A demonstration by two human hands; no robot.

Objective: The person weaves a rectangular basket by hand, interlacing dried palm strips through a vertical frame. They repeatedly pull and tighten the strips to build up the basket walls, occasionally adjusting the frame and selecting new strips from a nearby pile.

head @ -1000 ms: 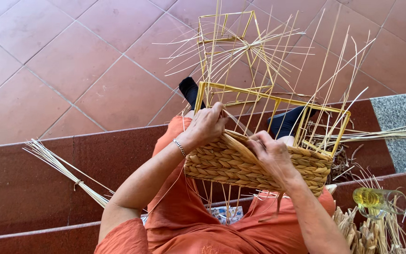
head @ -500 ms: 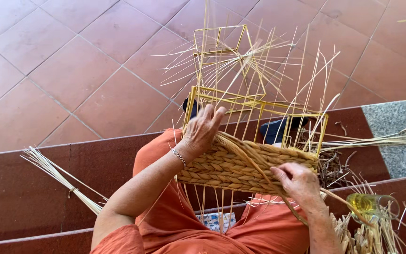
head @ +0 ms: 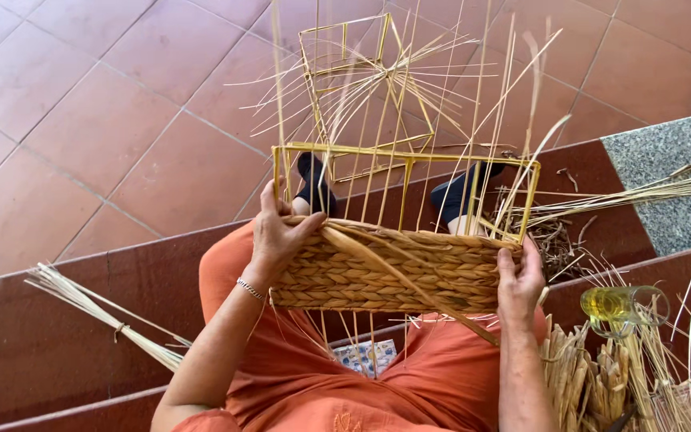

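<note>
Both hands, left [head: 281,236] and right [head: 520,280], grip shut on the half-woven basket's [head: 385,272] side edges.

Single view, head-worn camera, looking steeply down and slightly forward over the person's own lap. Close range: forearms enter from the bottom edge, left hand [head: 277,240] and right hand [head: 520,282] sit mid-frame on the basket [head: 385,272]. Tiled floor [head: 105,120] fills the top, farther off. No second view to overlap.
</note>
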